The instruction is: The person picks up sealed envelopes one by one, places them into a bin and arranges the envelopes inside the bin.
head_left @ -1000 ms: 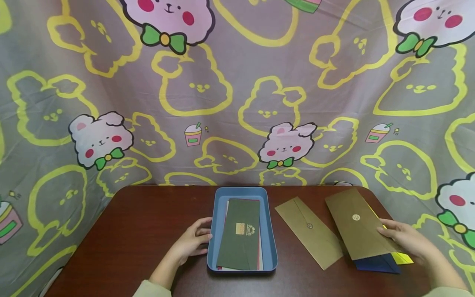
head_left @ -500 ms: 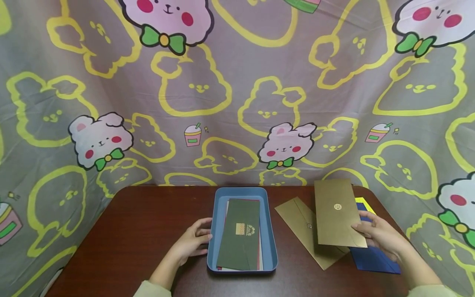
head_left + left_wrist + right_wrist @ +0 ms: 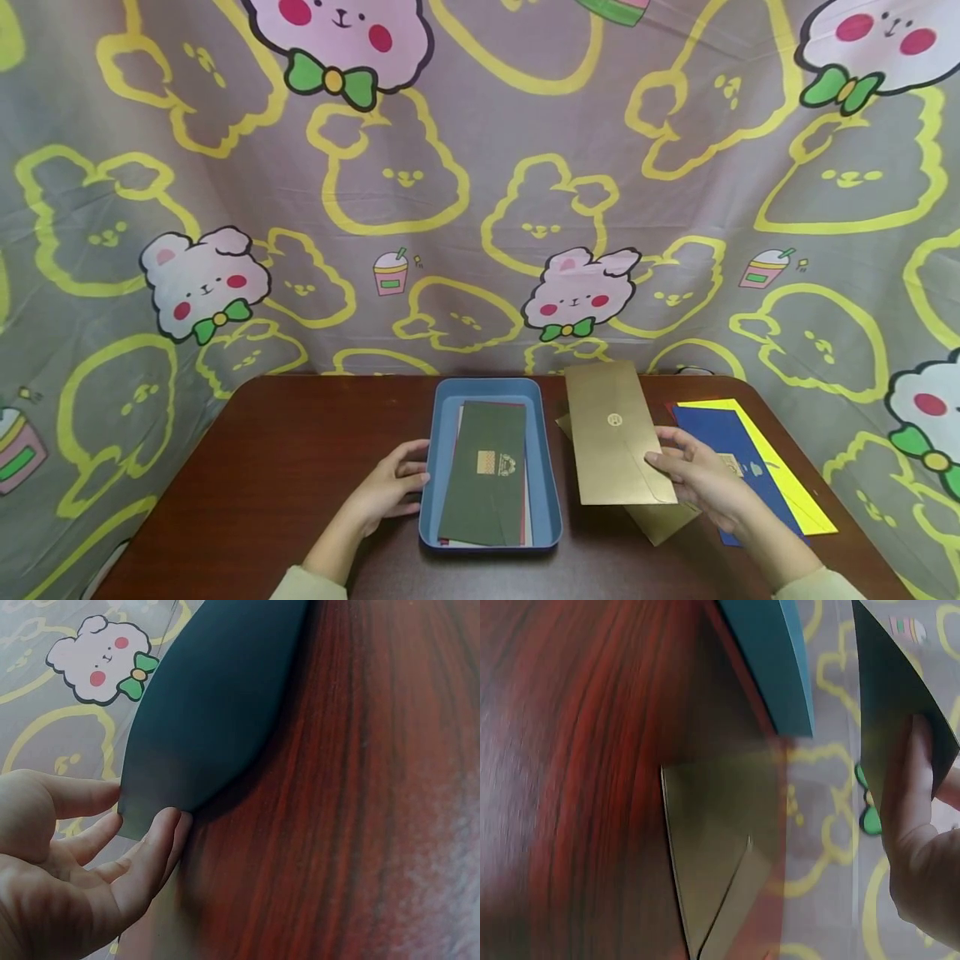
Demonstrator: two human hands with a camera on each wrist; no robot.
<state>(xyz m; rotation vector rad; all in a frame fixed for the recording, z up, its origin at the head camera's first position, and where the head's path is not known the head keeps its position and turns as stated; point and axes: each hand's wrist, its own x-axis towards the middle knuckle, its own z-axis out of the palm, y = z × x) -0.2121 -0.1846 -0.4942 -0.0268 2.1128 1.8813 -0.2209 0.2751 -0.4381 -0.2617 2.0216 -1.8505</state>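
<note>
Gold envelope [image 3: 611, 442], long axis running near to far, held in the right hand's [image 3: 701, 475] pinching grip, right of the blue tray [image 3: 550, 500].

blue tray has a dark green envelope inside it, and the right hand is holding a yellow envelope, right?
Not quite: the right hand is holding a gold envelope, not a yellow one, as the head view shows. The blue tray does have a dark green envelope inside.
</note>
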